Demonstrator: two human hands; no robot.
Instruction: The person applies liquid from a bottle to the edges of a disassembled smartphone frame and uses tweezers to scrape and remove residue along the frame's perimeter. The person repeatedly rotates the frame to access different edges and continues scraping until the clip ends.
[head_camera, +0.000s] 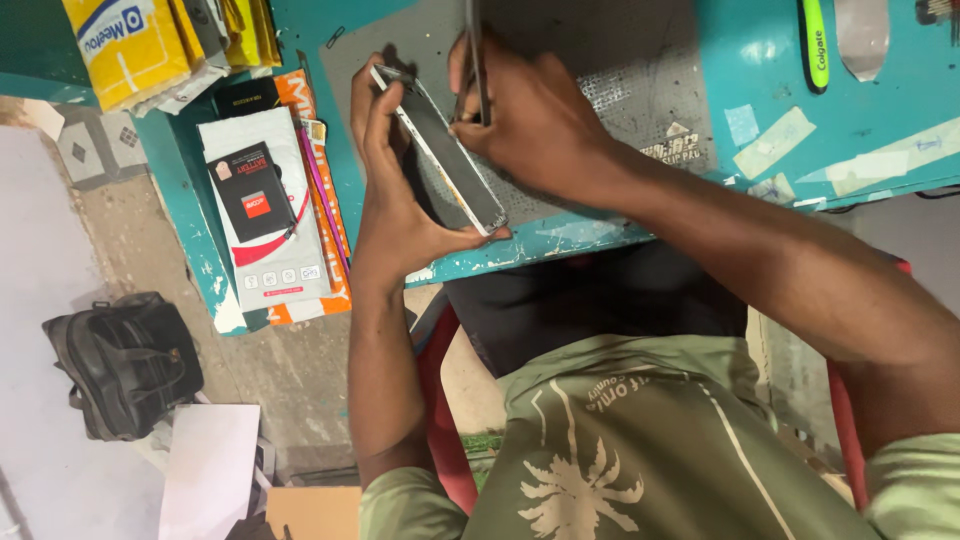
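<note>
The phone (443, 150) is held on edge above the near rim of the teal table (760, 90), so only its thin side shows; its face cannot be made out. The left hand (395, 185) curls around it, thumb under the lower end, fingers wrapped over the upper end. The right hand (530, 120) pinches tweezers (474, 60) against the phone, its own fingertips hidden behind the tool, whose top is cut off. A grey mat (640, 70) lies beneath. At nine o'clock sit flat boxes (270, 220); at seven, a black bag (125, 365) on the floor; at two, a green tube (815, 45).
</note>
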